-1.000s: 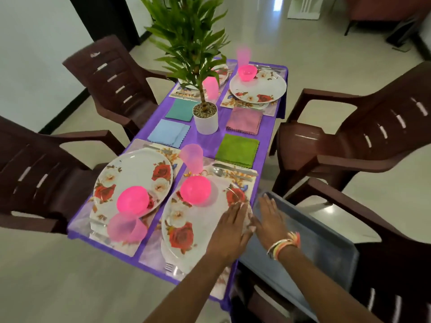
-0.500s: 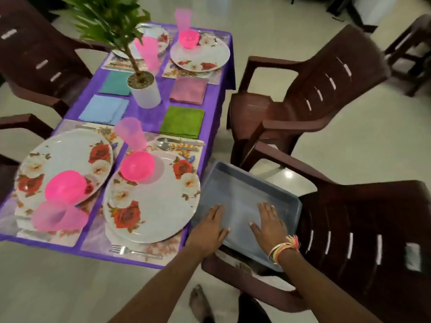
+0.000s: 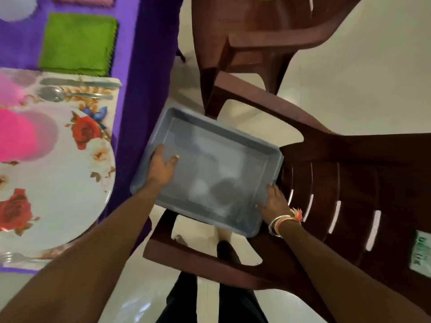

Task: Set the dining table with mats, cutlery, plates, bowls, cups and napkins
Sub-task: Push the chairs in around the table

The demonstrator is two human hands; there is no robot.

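Observation:
An empty grey tray (image 3: 217,136) rests on the seat of a brown plastic chair (image 3: 345,183) beside the table. My left hand (image 3: 162,166) grips the tray's left rim, thumb inside. My right hand (image 3: 275,202), with bangles on the wrist, holds the tray's right rim near the chair back. On the purple-clothed table (image 3: 144,54) at left lie a floral plate (image 3: 58,183) on a floral mat, a pink bowl (image 3: 14,134), a knife (image 3: 81,82), a spoon (image 3: 70,94) and a green napkin (image 3: 78,43).
A second brown chair (image 3: 251,38) stands beyond the first, close to the table's edge. A fork (image 3: 14,257) lies at the near edge of the mat. A pink cup (image 3: 9,89) stands at the far left. Pale tiled floor (image 3: 361,78) spreads to the right.
My view has swung right and down over the chair. Both hands moved from flat on the tray's floor out to its left and right rims and took hold.

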